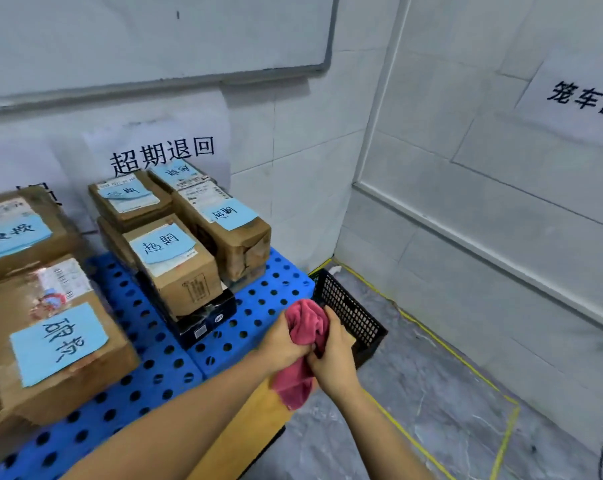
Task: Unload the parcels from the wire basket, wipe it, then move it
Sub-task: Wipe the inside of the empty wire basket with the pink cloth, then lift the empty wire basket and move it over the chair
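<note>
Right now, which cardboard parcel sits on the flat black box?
The front parcel of the right group, with a printed symbol on its side; the others stand behind it or further left.

Wire basket (357, 315): black mesh, rectangular, on grey floor (431, 393) just beside corner of blue perforated pallet (269, 306); contents not visible

Parcels (175, 268): brown cardboard boxes, blue handwritten notes on top, stacked on pallet in two groups, some dented

Cloth (308, 323): pink-red, bunched, gripped between left hand (286, 344) and right hand (334, 355), in front of basket, tail hanging below
</note>
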